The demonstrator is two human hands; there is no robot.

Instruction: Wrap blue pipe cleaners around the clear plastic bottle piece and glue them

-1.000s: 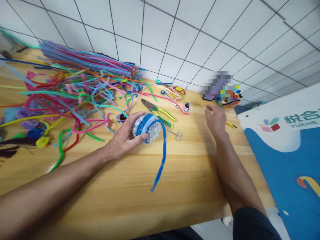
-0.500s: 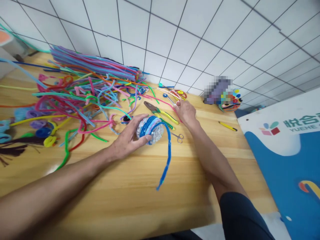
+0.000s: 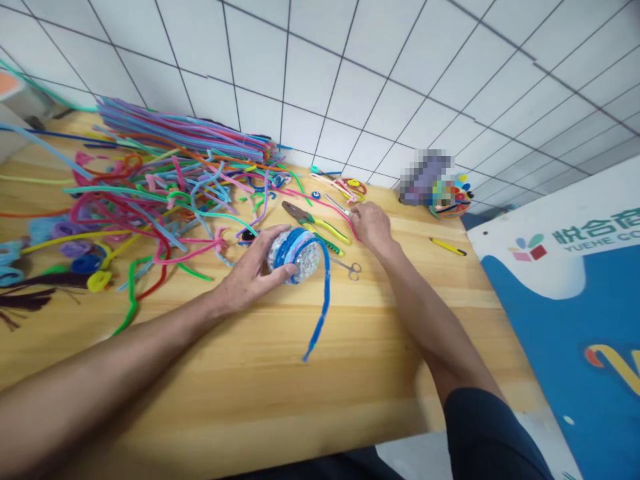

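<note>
My left hand (image 3: 253, 270) is closed around a speckled silvery-white ball (image 3: 307, 263) wound with blue and lilac pipe cleaners. From it a long blue pipe cleaner (image 3: 326, 293) curves down over the table, its end loose. Farther right, my right hand (image 3: 370, 225) is closed on a slim silver tool (image 3: 337, 204); my fingers hide its other end, so its kind is unclear. Between the hands lie pliers (image 3: 315, 220) with yellow-green handles. Small scissors (image 3: 353, 270) lie to the right of the ball, with their blades partly hidden behind it.
A heap of loose coloured pipe cleaners (image 3: 150, 193) spreads across the left of the wooden table (image 3: 280, 400). Behind it lies a thick bundle (image 3: 185, 133) by the tiled wall. A yellow cutter (image 3: 448, 247) and a basket of colourful bits (image 3: 451, 200) are at the right, near a blue-white panel (image 3: 560, 320).
The silver tool's tip no longer overlaps the small blue disc, which now shows separately to its left. My left hand still holds the ball. The whole view has shifted slightly.
</note>
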